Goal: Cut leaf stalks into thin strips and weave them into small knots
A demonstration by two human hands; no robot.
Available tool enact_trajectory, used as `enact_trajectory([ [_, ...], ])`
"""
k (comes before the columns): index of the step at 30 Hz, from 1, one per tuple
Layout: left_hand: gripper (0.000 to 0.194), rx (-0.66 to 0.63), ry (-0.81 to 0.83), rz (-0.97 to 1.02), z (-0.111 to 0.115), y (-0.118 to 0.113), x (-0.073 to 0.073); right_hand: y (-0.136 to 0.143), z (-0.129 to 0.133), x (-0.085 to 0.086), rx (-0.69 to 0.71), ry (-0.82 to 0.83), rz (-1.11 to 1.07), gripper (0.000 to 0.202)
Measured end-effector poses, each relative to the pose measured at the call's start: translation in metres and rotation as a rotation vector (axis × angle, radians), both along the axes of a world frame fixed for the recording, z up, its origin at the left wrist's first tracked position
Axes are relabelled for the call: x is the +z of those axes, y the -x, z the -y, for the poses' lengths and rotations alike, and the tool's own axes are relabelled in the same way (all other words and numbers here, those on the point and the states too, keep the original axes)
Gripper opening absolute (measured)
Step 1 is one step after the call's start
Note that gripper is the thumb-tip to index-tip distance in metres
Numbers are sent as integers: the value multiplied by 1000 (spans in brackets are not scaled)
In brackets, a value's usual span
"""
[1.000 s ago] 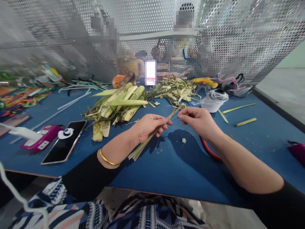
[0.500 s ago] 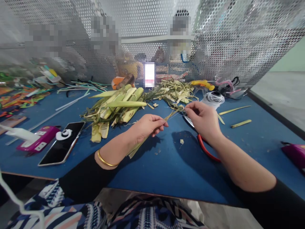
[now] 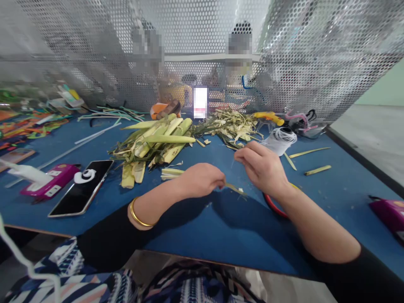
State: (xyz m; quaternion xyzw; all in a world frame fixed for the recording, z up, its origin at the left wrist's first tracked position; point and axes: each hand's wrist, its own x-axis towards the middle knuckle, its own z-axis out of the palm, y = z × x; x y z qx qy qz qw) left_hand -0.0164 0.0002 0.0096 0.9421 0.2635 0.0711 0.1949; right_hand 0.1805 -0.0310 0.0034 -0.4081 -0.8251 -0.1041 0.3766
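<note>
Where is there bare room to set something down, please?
The tabletop looks bare between the left hand, right forearm and near edge, and from that forearm to the purple item. Green stalks, plant shreds and the thread spool crowd the back.

The left hand (image 3: 204,180) has turned palm-down. The bundle of flat yellow-green leaf strips (image 3: 171,172) in it has swung round: its broad ends, earlier below the wrist, now lie beyond it, and its thin ends, earlier angled away, point toward the right forearm. The right hand's (image 3: 262,169) fingertips are farther from the left's than a second ago.
</note>
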Motion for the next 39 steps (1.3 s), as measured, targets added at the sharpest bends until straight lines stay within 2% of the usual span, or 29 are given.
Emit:
enact_trajectory([
  [1, 22, -54, 34, 43, 1, 0, 1, -2, -3, -2, 5, 54, -59, 18],
  [3, 22, -63, 69, 161, 1, 1, 4, -6, -10, -9, -23, 171, -180, 15],
  [5, 23, 37, 58, 289, -2, 3, 6, -7, -15, -17, -84, 287, -243, 15],
  [7, 24, 187, 26, 403, -6, 5, 7, -4, -16, -24, -105, 375, -206, 14],
  [11, 24, 453, -38, 491, -15, 8, 2, 15, -3, -29, -26, 346, 46, 19],
  [14, 24, 513, -42, 403, -18, 6, -3, 29, 9, -27, -5, 198, 226, 25],
  [17, 26, 466, -112, 250, -16, 4, -9, 35, 16, -21, 27, 82, 307, 27],
  [19, 25, 374, -195, 131, -13, 2, -12, 32, 16, -15, 51, 74, 274, 28],
  [22, 21, 138, -210, 16, -8, 2, -13, 19, 9, -7, 45, 185, 51, 25],
  [25, 20, -53, -40, 96, -5, 2, -5, 2, -5, -9, 26, 390, -220, 15],
  [27, 22, -30, 82, 220, -4, 2, 2, -4, -14, -16, 21, 588, -342, 15],
  [29, 25, 82, 159, 329, -5, 3, 7, -2, -19, -24, 32, 772, -419, 16],
  [31, 26, 192, 191, 404, -7, 4, 8, 5, -18, -30, 37, 841, -437, 17],
  [33, 25, 266, 175, 448, -9, 5, 7, 14, -12, -31, 42, 792, -378, 17],
  [39, 20, 443, 41, 470, -14, 5, -2, 31, 15, -21, 37, 357, -74, 19],
])
